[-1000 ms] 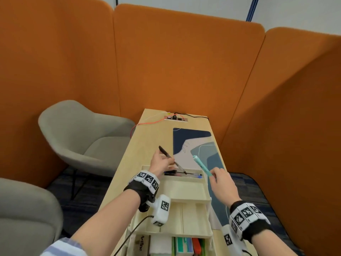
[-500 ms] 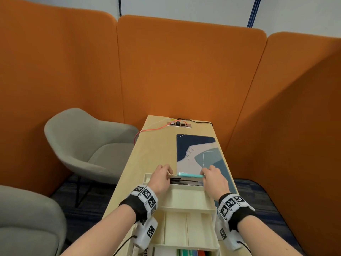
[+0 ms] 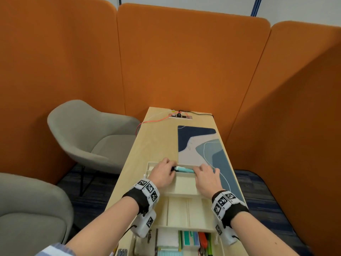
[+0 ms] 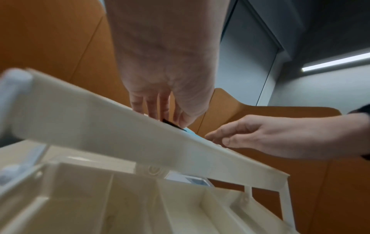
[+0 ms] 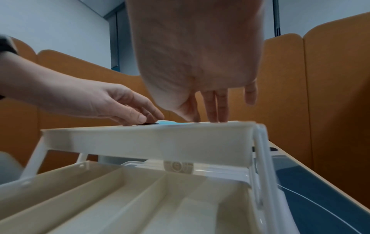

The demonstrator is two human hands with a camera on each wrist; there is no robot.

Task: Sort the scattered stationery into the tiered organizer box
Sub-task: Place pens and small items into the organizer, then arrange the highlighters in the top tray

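The cream tiered organizer box stands at the near end of the desk. Its tiers are spread open. Both hands reach into its far top tier. My left hand pinches the end of a black pen between thumb and fingers low in that tier. My right hand holds the right end of a teal pen, which lies level along the tier beside the black pen. In the right wrist view the teal pen just shows above the tier's wall. The pens' other parts are hidden by the hands and the wall.
The middle tier's compartments hold nothing, while the bottom tier holds several stationery items. A blue patterned desk mat lies beyond the box, with a power strip and cables at the far end. Grey chairs stand left, with orange partitions around.
Both hands came down from above the box into the top tier. The black and teal pens went from slanted in the air to lying level in the tier.
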